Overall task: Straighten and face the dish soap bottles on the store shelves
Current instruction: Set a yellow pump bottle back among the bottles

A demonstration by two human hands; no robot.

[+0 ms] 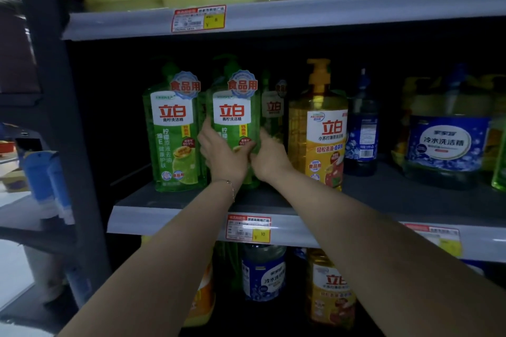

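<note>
Green plastic fills the middle of my view: I have the second green bottle (235,123) clasped low on its body, standing on the middle shelf (383,194) just at 3 o'clock of the first green bottle (174,131). My left hand (221,156) wraps its 9 o'clock side, fingers curled round the front; my right hand (269,157) presses the 3 o'clock side, thumb forward. Both grips are closed on that one bottle, the thumbs nearly meeting across the lower label.

By my reading the job is partway. The first green bottle already stands upright, label square to me, near the front edge. The one in my hands also shows its label nearly full face and looks upright, so I judge it is close to finished, perhaps needing only a small nudge into line. At 3 o'clock of it a third green bottle (273,112) sits further back in shadow, its label half hidden, so it still needs pulling forward. The yellow pump bottle (319,131) faces out well enough. The dark blue bottle (361,128) behind it at 3 o'clock appears to show its back label and wants turning. The large blue-labelled jug (446,139) seems fine.

Both forearms reach up and forward from 6 o'clock, converging on the bottle, wrists bent slightly inward. A thin bracelet (231,186) circles the left wrist.
</note>
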